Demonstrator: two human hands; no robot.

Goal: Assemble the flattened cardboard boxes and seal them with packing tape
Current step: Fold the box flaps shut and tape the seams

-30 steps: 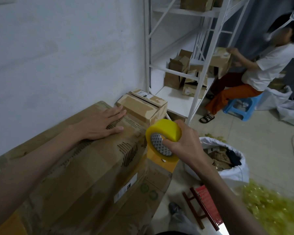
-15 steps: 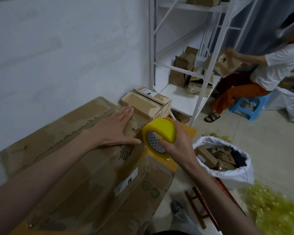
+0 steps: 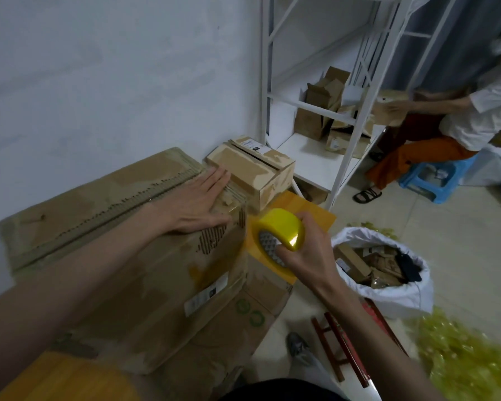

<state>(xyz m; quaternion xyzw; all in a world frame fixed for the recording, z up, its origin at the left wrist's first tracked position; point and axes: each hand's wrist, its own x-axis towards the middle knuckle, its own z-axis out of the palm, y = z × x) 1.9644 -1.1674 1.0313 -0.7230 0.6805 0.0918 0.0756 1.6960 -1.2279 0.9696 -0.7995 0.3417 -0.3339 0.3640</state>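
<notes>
Pressing flat left hand (image 3: 198,202) on cardboard box (image 3: 145,273), right hand (image 3: 307,253) gripping tape roll (image 3: 281,231), tiled floor (image 3: 446,227).

Large cardboard box (image 3: 145,273) at left, against the wall (image 3: 99,82); left hand (image 3: 197,202) flat on its top, near the far right corner. Small box (image 3: 252,169) just behind that corner. Tape roll (image 3: 281,233) in right hand (image 3: 304,253), beside the large box's right edge. Shelf rack (image 3: 324,157) behind, holding several small boxes. Sack (image 3: 388,287) of cardboard scraps on the floor at right. Seated person (image 3: 451,131) on stool (image 3: 434,178) at far right.
</notes>
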